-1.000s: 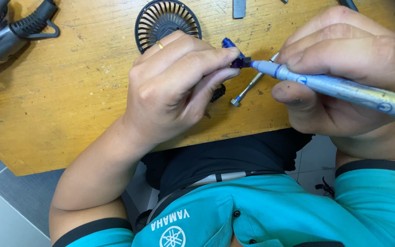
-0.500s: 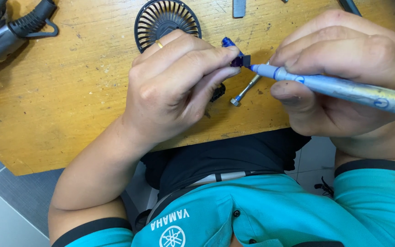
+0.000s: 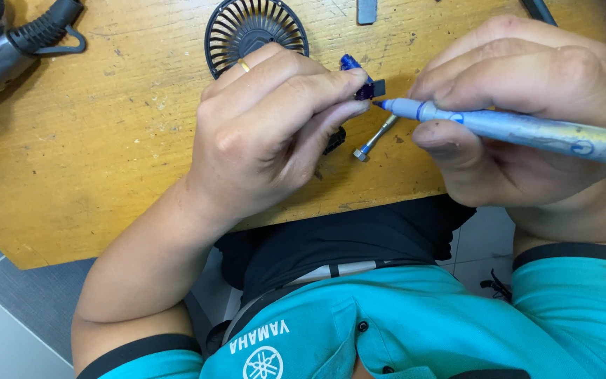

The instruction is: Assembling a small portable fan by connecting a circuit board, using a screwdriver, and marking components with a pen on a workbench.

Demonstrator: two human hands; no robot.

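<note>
Small blue part (image 3: pixel 363 85) between fan grille (image 3: pixel 254 31), bolt (image 3: pixel 375 139) and marker (image 3: pixel 513 130).

One head-worn camera looked steeply down from close above the wooden table (image 3: pixel 106 140). It faced the table's near edge and the wearer's lap, with no second view.

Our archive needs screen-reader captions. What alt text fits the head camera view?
Over a wooden bench, the left hand pinches a small blue part while the right hand aims a blue marker at it. A black fan grille and a bolt lie behind.
</note>
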